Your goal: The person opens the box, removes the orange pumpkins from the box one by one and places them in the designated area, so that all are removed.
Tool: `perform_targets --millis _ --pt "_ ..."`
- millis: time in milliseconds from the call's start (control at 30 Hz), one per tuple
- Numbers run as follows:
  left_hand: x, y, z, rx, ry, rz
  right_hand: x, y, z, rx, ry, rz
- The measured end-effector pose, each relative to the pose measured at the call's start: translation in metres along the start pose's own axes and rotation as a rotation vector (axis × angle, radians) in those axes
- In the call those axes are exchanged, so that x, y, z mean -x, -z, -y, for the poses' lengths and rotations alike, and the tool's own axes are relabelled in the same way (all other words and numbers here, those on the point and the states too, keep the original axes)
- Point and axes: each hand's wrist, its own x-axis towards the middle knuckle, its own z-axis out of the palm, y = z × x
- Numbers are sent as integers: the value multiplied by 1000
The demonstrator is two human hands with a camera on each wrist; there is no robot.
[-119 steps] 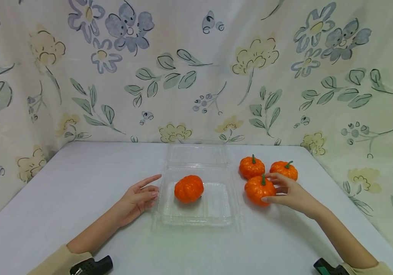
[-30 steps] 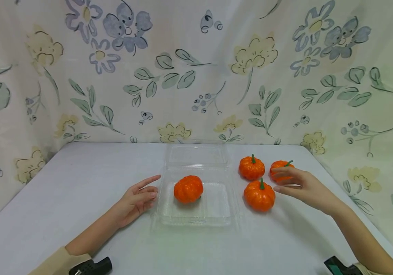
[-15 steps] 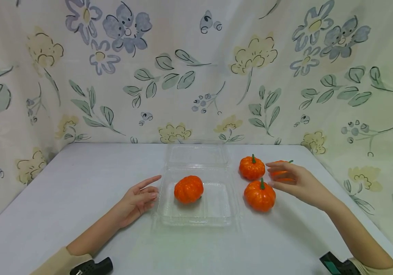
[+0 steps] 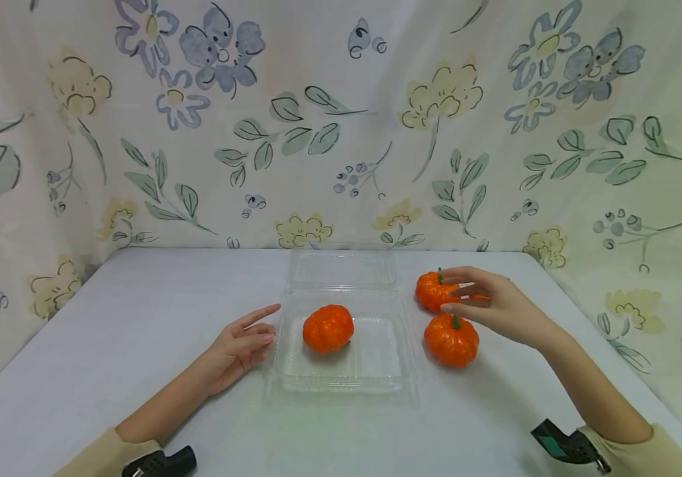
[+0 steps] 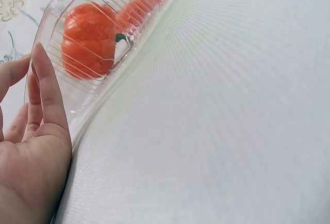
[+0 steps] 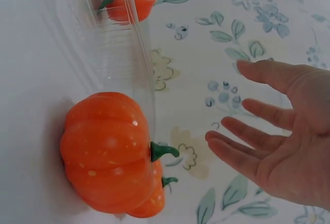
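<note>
My right hand (image 4: 498, 308) hovers with its fingers spread above the group of small orange pumpkins on the right, holding nothing. Its fingers overlap the back-left pumpkin (image 4: 430, 293) and hide most of a third pumpkin. Below the thumb, the nearest pumpkin (image 4: 451, 340) stands upright, green stem up. In the right wrist view, the palm and fingers (image 6: 258, 136) appear apart from the pumpkins. My left hand (image 4: 236, 348) rests loosely beside the clear plastic clamshell container (image 4: 377, 377), fingertips right at its left wall. Inside the container, a pumpkin (image 4: 328, 328) lies tipped over, stem toward the lower right.
The container's lid (image 4: 342, 268) lies folded back toward the floral curtain (image 4: 341, 132). All of it stands on a white table (image 4: 186, 291), whose right edge runs past my right forearm. Black wrist devices sit at both sleeves.
My right hand has let go of the nearest pumpkin, risen and drawn to the right, then swung left over the back pumpkins. My left hand and the container have stayed put.
</note>
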Motion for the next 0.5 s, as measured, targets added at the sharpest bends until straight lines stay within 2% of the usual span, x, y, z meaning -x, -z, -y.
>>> perform_targets --millis 500 --pt "1 -1 0 0 -7 9 -26 -23 22 -20 26 47"
